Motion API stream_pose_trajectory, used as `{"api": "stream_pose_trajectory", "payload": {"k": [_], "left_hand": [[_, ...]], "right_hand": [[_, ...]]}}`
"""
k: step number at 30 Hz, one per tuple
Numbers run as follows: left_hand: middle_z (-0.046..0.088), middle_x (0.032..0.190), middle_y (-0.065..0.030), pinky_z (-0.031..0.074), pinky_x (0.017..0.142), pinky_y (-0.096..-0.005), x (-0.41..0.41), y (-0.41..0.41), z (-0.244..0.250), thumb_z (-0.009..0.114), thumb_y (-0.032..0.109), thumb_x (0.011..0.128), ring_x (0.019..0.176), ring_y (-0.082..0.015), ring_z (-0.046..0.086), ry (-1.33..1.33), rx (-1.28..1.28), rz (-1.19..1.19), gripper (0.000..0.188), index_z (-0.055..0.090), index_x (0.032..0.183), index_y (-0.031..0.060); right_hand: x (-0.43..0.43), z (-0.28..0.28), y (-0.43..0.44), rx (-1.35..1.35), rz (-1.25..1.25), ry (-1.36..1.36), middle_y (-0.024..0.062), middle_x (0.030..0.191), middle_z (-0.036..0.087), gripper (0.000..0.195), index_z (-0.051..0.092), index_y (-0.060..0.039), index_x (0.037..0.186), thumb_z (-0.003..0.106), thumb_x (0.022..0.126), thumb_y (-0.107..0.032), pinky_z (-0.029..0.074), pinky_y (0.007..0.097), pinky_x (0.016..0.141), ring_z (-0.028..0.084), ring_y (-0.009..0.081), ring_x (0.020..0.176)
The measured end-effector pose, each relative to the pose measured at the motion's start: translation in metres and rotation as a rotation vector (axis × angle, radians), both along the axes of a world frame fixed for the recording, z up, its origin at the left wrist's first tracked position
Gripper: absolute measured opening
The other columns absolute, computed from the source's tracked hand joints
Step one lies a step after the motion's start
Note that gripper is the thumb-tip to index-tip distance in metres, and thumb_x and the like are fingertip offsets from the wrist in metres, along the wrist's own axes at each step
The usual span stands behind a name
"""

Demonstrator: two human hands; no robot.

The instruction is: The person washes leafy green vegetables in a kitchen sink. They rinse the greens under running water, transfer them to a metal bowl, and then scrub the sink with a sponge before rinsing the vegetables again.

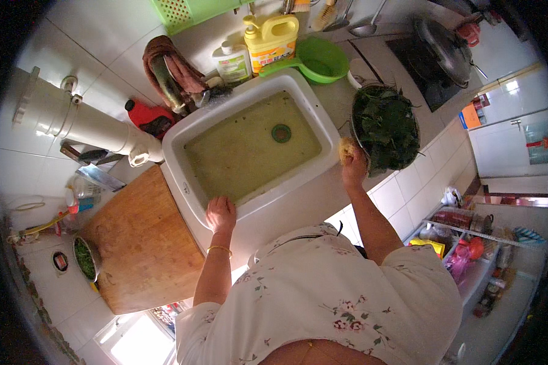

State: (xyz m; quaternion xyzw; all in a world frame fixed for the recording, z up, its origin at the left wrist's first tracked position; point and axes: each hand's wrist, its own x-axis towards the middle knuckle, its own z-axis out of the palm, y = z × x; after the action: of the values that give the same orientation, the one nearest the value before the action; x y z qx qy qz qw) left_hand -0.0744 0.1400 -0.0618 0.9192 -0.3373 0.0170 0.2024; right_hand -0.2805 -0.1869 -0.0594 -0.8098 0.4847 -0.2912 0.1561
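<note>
A white ceramic sink [322, 121] holds cloudy, yellowish-green water with small bits floating in it, and a round green-rimmed drain strainer [281, 133] shows through. My left hand [221, 214] rests on the sink's near left rim, fingers curled over the edge; nothing shows in it. To the right of the sink, my right hand [354, 166] holds a yellowish scrubbing pad [346, 150] between sink and bowl. Right beside that hand stands a bowl heaped with dark green leaves [383, 123], partly over the counter's near edge.
Behind the sink stand a green dipper [324, 61], a yellow pump jug [271, 43], a white bottle [233, 64] and a faucet draped with a brown cloth [169, 68]. Left are a wooden board [146, 242], a cleaver [101, 177] and a bowl of greens [86, 258]. A wok lid [440, 50] is far right.
</note>
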Motion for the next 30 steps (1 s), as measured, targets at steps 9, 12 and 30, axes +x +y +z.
{"api": "stream_pose_trajectory", "payload": {"k": [9,12,30], "left_hand": [[0.055,0.073,-0.0113,0.045,0.062,-0.0423,-0.004,-0.004,0.004,0.056,0.018,0.076,0.072,-0.0297,0.055,-0.008,0.010,0.048,0.010,0.056,0.074,0.0085],[0.054,0.072,-0.0109,0.045,0.061,-0.0420,-0.002,0.003,-0.009,0.056,0.017,0.075,0.071,-0.0297,0.054,-0.010,0.074,0.053,0.009,0.055,0.071,0.0089],[0.055,0.072,-0.0098,0.045,0.064,-0.0430,-0.003,0.004,-0.011,0.057,0.016,0.066,0.074,-0.0292,0.055,0.003,0.091,0.090,0.009,0.054,0.066,0.0081]], "right_hand": [[0.045,0.007,-0.007,-0.232,0.233,0.108,0.0154,0.112,0.050,0.037,0.049,-0.0091,0.112,0.056,0.076,-0.010,0.038,0.0456,0.085,0.049,0.0350,0.100],[0.086,0.014,-0.037,-0.216,0.339,0.103,0.0155,0.105,0.051,0.033,0.049,-0.0087,0.108,0.055,0.076,-0.009,0.041,0.0463,0.077,0.051,0.0343,0.093],[0.281,0.008,-0.045,-0.413,0.557,0.093,0.0142,0.088,0.055,0.026,0.053,-0.0058,0.097,0.056,0.073,-0.014,0.045,0.0420,0.067,0.053,0.0300,0.080]]}}
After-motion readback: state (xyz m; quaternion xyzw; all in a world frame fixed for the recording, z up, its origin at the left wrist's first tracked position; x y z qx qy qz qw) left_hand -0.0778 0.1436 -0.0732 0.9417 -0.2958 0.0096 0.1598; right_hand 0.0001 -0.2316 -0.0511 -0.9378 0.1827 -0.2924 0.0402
